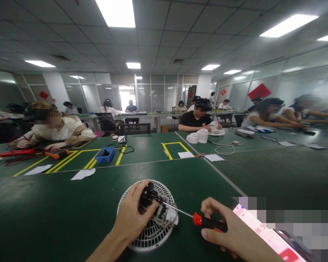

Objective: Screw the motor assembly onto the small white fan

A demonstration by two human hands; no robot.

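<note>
Gripping a red-and-black screwdriver [198,219] in the curled right hand [231,226], tip at a black mechanism [147,193]; clasping that mechanism between thumb and fingers of the left hand [131,211], over a round white grille [146,243] lying flat on the green table [57,218]. Noted beyond: paper slips [83,174], a blue box [104,156], then a black-shirted co-worker [191,120] handling a white part [214,126].

The screwdriver [197,219] is red and black, the grille [146,249] white, the tabletop [57,214] green.
</note>
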